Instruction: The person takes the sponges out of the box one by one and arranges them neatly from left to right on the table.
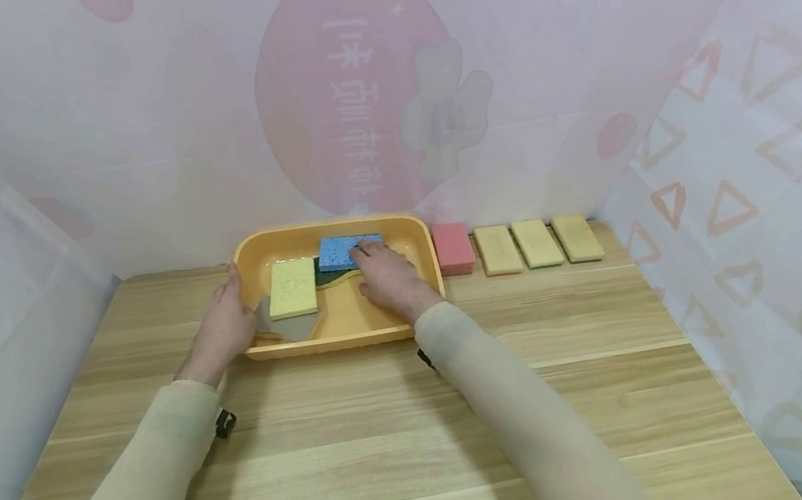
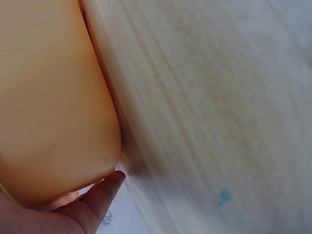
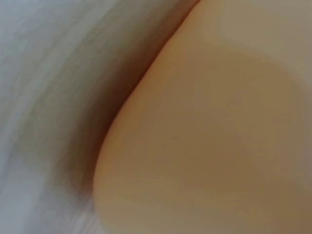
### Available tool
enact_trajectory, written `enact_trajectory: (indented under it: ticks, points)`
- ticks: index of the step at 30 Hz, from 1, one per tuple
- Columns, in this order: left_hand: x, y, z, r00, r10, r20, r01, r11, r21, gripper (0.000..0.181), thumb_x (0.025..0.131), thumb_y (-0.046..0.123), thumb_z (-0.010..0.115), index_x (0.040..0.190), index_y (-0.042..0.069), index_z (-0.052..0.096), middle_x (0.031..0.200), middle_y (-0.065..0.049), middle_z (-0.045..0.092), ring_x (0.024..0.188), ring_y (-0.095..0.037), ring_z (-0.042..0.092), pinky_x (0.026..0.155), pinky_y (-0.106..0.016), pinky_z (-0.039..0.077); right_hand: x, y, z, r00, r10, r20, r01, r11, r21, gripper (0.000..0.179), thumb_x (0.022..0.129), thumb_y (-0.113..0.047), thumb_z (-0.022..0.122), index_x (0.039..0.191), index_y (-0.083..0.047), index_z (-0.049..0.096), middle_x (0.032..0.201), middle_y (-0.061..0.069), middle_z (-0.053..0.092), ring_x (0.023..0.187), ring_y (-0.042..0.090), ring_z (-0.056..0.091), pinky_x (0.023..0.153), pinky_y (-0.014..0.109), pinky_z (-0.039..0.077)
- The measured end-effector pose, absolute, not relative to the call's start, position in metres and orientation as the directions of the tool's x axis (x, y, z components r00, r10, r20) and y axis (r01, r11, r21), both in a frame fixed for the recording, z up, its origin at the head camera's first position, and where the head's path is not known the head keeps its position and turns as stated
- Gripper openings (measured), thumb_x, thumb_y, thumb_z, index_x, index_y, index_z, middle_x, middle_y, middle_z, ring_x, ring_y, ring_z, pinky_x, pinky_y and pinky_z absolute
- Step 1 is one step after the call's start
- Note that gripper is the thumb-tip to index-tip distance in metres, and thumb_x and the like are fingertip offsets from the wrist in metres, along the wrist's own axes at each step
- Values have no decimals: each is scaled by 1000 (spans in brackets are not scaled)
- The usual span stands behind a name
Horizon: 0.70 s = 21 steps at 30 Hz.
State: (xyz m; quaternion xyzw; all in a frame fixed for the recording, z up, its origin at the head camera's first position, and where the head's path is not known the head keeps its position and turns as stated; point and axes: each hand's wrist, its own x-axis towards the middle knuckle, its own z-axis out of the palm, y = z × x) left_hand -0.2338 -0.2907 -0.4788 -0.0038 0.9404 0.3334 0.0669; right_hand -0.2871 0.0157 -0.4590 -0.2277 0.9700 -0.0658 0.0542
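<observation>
An orange tray (image 1: 337, 343) stands at the back of the table. My left hand (image 1: 226, 323) lies along its left wall from outside, and in the left wrist view a fingertip (image 2: 116, 176) touches the tray's lower corner. My right hand (image 1: 393, 277) reaches inside, its fingers resting on the right end of a blue sponge (image 1: 337, 252); its thumb is lower, apart from the sponge. The blue sponge lies over a dark green piece (image 1: 333, 277) with a yellow edge. Left of it, a yellow sponge (image 1: 292, 289) lies on a grey flat piece (image 1: 294, 328). The right wrist view shows only tray wall and tabletop.
Right of the tray a pink sponge (image 1: 454, 248) and three pale yellow sponges, the nearest of them a sponge (image 1: 498, 250) beside the pink one, stand in a row. Printed cloth walls (image 1: 166, 145) enclose the wooden table (image 1: 343, 455) at the back and sides.
</observation>
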Motion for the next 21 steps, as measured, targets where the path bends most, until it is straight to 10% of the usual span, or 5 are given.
enact_trajectory:
  ticks: [21]
  points:
    - [-235,-290,-479,-992,47,-115,-33,797,603,99,109,-3,44,182,5,-23,184,-49,18,172,-68,25,141,-82,26,-284,21,-457,-905,-425,-18,-414,889,-198,56,114,-17,79,167,-16,59,172,8,62,159,32,59,122,52,65]
